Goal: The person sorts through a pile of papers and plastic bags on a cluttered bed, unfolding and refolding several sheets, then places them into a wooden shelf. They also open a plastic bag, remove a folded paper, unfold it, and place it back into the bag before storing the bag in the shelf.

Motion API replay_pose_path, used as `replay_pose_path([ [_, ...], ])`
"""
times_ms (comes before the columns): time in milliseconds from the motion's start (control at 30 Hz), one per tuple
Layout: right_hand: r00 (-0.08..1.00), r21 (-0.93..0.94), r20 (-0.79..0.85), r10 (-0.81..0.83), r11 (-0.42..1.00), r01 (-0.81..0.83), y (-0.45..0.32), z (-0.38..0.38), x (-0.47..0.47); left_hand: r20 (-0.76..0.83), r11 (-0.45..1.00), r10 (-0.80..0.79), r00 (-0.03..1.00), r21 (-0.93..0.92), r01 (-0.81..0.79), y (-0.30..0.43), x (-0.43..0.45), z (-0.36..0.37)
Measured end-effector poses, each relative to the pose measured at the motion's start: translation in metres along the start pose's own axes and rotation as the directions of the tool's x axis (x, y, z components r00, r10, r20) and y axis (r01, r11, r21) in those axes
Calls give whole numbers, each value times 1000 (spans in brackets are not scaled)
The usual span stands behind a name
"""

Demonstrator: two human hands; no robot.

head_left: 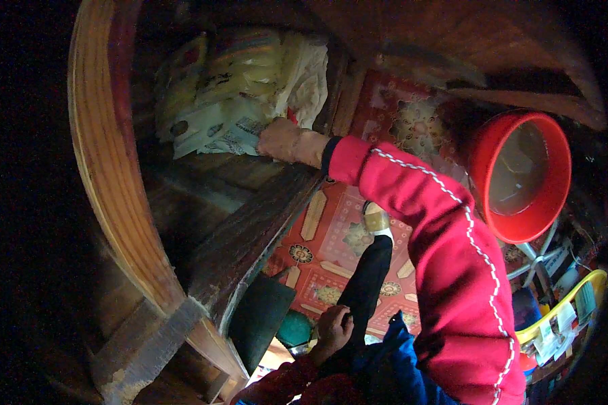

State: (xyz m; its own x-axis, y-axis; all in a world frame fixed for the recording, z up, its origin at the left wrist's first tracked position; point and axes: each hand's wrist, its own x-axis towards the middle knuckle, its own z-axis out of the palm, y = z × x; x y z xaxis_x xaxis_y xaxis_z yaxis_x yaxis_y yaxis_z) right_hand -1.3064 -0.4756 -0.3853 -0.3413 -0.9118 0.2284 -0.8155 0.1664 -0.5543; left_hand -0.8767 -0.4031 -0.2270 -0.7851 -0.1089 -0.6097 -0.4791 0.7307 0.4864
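Note:
My right hand point(283, 142), at the end of a red sleeve with white chain trim, reaches left to a stack of pale plastic packages point(253, 81). It touches the lower edge of a printed package point(238, 134); its fingertips are hidden, so I cannot tell whether they grip. A small red thing point(292, 116) shows just above the knuckles. The packages sit in a dark wooden recess point(197, 177). My left hand point(333, 329) hangs low beside my dark-trousered leg point(370, 278), its fingers loosely bent and nothing visible in them.
A curved wooden post point(101, 126) rises at left, meeting a rough beam point(147, 349). At right stands a red bucket point(491, 202) holding murky liquid. Below it is a yellow-rimmed basket point(562, 304) with papers. A dark panel point(263, 319) leans near my left hand. Patterned red flooring point(329, 243) lies underfoot.

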Motion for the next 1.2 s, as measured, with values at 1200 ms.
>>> replay_pose_path([
  [1200,619,404,63,783,548,-733,-402,-279,-371,318,897,431,844,-53,-438,126,104,-66],
])
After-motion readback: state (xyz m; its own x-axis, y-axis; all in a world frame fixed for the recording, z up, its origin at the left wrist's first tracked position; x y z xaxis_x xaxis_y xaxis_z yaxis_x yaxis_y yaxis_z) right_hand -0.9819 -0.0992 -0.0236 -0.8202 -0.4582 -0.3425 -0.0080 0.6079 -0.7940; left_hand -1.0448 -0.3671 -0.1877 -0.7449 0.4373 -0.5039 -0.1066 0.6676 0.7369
